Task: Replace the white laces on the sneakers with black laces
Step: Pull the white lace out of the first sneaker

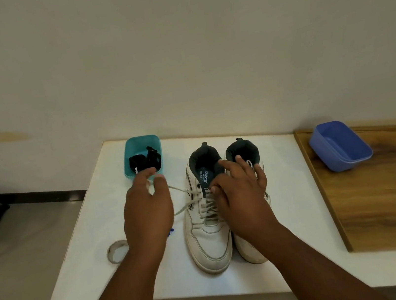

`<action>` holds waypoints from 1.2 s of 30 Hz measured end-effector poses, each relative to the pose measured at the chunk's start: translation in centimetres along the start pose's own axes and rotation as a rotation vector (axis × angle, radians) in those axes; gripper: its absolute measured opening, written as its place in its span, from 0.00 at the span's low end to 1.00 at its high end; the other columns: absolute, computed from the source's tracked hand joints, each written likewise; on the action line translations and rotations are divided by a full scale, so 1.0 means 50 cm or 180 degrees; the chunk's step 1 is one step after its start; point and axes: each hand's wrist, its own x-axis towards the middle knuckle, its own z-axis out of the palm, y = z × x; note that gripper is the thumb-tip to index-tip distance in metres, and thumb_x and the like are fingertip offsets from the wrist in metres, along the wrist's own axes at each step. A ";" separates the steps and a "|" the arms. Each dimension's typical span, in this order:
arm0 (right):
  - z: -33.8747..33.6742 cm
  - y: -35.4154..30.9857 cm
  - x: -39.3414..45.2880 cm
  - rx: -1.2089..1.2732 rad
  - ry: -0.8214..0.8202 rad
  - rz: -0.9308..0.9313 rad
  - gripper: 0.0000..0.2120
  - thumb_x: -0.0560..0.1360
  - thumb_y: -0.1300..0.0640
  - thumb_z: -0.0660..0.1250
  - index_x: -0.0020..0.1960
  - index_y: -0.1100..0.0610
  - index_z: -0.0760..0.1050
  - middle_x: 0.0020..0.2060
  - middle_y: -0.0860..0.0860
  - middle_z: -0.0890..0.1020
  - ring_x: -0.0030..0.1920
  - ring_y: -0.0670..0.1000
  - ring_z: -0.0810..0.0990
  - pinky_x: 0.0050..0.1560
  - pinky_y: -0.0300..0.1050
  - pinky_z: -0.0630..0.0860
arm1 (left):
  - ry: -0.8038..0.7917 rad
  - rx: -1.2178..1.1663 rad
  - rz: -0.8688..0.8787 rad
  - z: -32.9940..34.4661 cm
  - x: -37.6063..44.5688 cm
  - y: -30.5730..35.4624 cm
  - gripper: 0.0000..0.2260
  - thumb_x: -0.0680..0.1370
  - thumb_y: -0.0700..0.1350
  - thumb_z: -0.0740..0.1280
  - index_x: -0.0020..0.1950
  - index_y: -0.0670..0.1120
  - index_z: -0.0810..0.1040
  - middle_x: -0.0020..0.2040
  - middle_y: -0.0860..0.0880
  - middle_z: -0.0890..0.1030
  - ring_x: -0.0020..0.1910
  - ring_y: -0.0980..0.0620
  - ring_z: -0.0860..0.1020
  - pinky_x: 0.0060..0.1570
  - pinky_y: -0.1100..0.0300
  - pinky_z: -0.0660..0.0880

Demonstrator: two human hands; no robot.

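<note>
- Two white sneakers stood side by side on the white surface (288, 187), toes toward the person; the left sneaker (209, 238) was in plain sight, the right sneaker (253, 250) partly hidden under the right arm.
- The white lace (206, 209) was threaded through the left sneaker's eyelets, with loose ends trailing off to the left toward the left hand.
- The left hand (146, 209) hovered by the teal tub (139, 143), fingers and thumb spread part way; a lace end ran toward it, but whether it pinched the lace I could not tell.
- The right hand (240, 192) lay across the tops of both sneakers, fingers loosely spread near the left sneaker's tongue; it did not clearly grip anything.
- The black laces (145, 160) sat bundled in the teal tub, just beyond the left hand's fingertips.
- An empty blue tub (339, 145) rested on the wooden board (386, 198) to the right, well apart from the sneakers.
- As a judgement: the laces looked soft, limp and light, likely to snag in the eyelets, so each was best taken by its stiff tip and drawn out crossing by crossing.
- The sneaker seemed light enough to slide, so pressing down near the collar would steady it.
</note>
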 end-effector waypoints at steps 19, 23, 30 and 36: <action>-0.023 -0.013 0.006 0.1705 0.0750 0.0922 0.08 0.78 0.52 0.58 0.47 0.47 0.77 0.60 0.37 0.76 0.67 0.46 0.72 0.69 0.52 0.68 | -0.0611 0.2087 0.1588 0.072 -0.011 -0.012 0.19 0.81 0.49 0.61 0.70 0.65 0.71 0.74 0.54 0.70 0.75 0.47 0.65 0.73 0.40 0.62; -0.028 -0.011 0.001 0.0936 0.0729 0.0426 0.14 0.76 0.53 0.59 0.58 0.46 0.76 0.64 0.39 0.74 0.73 0.51 0.66 0.71 0.45 0.61 | -0.0710 0.1715 0.1600 0.068 -0.004 -0.011 0.23 0.77 0.39 0.63 0.69 0.60 0.73 0.65 0.52 0.77 0.61 0.50 0.77 0.63 0.49 0.73; 0.004 0.000 -0.007 0.0098 0.0434 0.0012 0.06 0.80 0.49 0.64 0.49 0.45 0.81 0.71 0.49 0.74 0.79 0.58 0.59 0.77 0.63 0.53 | -0.0843 0.1474 0.1487 0.058 -0.003 -0.008 0.26 0.76 0.34 0.64 0.70 0.58 0.72 0.67 0.52 0.76 0.59 0.52 0.78 0.59 0.55 0.76; -0.059 -0.010 0.013 0.2161 0.1680 0.1798 0.08 0.85 0.52 0.56 0.55 0.51 0.74 0.51 0.47 0.77 0.53 0.46 0.78 0.54 0.44 0.77 | -0.0831 0.1423 0.1424 0.057 -0.003 -0.011 0.25 0.77 0.35 0.63 0.69 0.59 0.72 0.66 0.53 0.76 0.54 0.53 0.79 0.53 0.55 0.77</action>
